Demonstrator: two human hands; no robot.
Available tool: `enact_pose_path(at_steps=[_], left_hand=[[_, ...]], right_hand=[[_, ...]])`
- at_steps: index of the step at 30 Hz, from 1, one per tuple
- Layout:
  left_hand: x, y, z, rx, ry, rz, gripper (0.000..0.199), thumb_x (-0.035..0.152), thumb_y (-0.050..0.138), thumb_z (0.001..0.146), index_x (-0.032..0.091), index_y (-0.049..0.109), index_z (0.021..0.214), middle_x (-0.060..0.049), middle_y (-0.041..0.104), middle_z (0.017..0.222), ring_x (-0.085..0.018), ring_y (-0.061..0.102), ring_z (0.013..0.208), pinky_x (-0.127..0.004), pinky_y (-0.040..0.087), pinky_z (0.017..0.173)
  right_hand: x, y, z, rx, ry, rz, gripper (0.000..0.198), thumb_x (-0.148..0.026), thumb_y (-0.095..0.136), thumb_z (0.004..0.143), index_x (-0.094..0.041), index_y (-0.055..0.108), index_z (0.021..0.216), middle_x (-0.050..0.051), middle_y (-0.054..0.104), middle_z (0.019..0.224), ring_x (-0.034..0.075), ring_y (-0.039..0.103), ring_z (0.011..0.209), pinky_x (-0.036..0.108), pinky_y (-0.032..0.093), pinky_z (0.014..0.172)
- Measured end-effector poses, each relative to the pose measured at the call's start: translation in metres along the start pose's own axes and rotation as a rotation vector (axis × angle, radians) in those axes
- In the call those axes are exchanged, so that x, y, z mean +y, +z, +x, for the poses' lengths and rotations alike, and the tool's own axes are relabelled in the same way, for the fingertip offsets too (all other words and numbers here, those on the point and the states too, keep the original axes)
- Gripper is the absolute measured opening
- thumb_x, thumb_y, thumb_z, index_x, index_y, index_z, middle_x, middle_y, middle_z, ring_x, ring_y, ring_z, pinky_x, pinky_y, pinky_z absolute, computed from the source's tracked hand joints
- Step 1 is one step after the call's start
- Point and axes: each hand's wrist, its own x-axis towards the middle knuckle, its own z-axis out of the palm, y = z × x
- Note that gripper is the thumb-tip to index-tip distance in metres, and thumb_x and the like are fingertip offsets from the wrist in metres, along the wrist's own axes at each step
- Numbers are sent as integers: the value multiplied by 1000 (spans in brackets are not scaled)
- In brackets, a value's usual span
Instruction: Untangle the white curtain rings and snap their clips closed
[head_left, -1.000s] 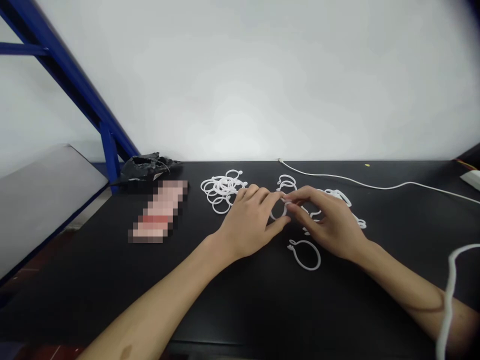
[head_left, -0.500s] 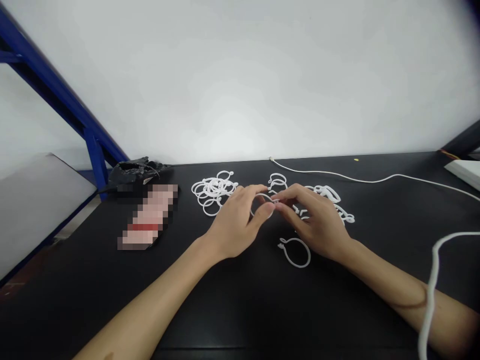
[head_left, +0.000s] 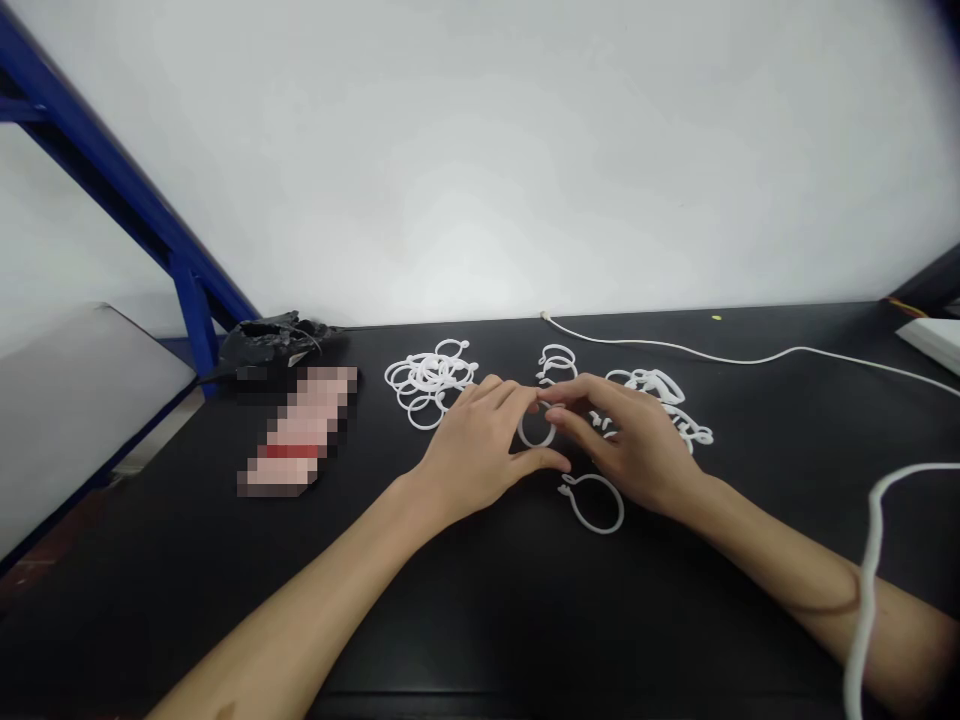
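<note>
Between my hands is a white plastic ring, the kind with small looped ends like a curtain ring. My right hand pinches it near its upper right, thumb and index finger closed on it. My left hand is at its left side, fingertips at the upper edge and partly hidden; its thumb is stretched out below the ring, away from the fingers. Another such ring, with its ends apart, lies on the black table just below my right hand.
A heap of white rings lies left of centre. Several rings stand in a row behind my hands, and more white pieces lie beyond my right hand. A white cable crosses the back. Crumpled black plastic lies at left.
My left thumb has come off the ring and moved down and right, opening away from the fingers. The ring now hangs lower between the hands; my right hand keeps its pinch.
</note>
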Motion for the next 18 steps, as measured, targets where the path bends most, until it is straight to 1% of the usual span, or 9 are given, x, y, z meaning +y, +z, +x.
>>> enact_pose_path(at_steps=[3, 6, 9, 14, 16, 17, 18], left_hand=[[0, 1, 0, 10, 4, 0, 46, 57, 61, 84, 18, 59, 107, -3, 66, 99, -22, 56, 96, -40, 43, 94], [0, 1, -1, 15, 10, 7, 47, 58, 62, 84, 19, 59, 110, -4, 67, 100, -23, 56, 97, -40, 43, 94], [0, 0, -2, 2, 24, 23, 43, 51, 61, 87, 19, 58, 115, -4, 67, 102, -23, 56, 98, -40, 42, 93], [3, 0, -2, -11, 38, 70, 33, 46, 62, 88, 19, 60, 108, -3, 67, 97, -23, 56, 96, -39, 43, 91], [2, 0, -1, 9, 36, 90, 32, 44, 60, 89, 20, 60, 109, -3, 66, 98, -22, 56, 97, -39, 43, 92], [1, 0, 0, 32, 28, 109, 32, 42, 60, 89, 20, 59, 112, -3, 66, 100, -22, 55, 98, -39, 43, 92], [0, 0, 0, 62, 10, 139, 32, 41, 58, 90, 20, 58, 114, -4, 65, 103, -23, 55, 100, -40, 43, 93]], right_hand=[[1, 0, 1, 6, -23, 3, 6, -23, 57, 93, -22, 62, 90, 2, 72, 88, 15, 67, 76, 26, 52, 65], [2, 0, 2, 36, -34, -6, 7, -21, 56, 92, -23, 60, 87, 1, 72, 85, 15, 66, 73, 26, 52, 63], [4, 1, 3, 37, -39, -11, 9, -18, 56, 92, -23, 59, 85, 0, 71, 82, 14, 65, 70, 26, 51, 62], [4, 1, 3, 31, -31, -44, 12, -19, 55, 92, -23, 58, 80, -1, 70, 78, 14, 64, 66, 26, 50, 60], [5, 1, 4, 37, -9, -60, 9, -23, 56, 92, -24, 61, 85, -1, 70, 79, 15, 65, 68, 27, 51, 61], [7, 1, 5, 45, 5, -75, 7, -25, 55, 92, -24, 62, 91, 0, 71, 81, 15, 66, 70, 27, 52, 63], [10, 1, 6, 56, 17, -101, 10, -27, 55, 93, -24, 62, 99, 1, 71, 85, 17, 66, 74, 29, 53, 66]])
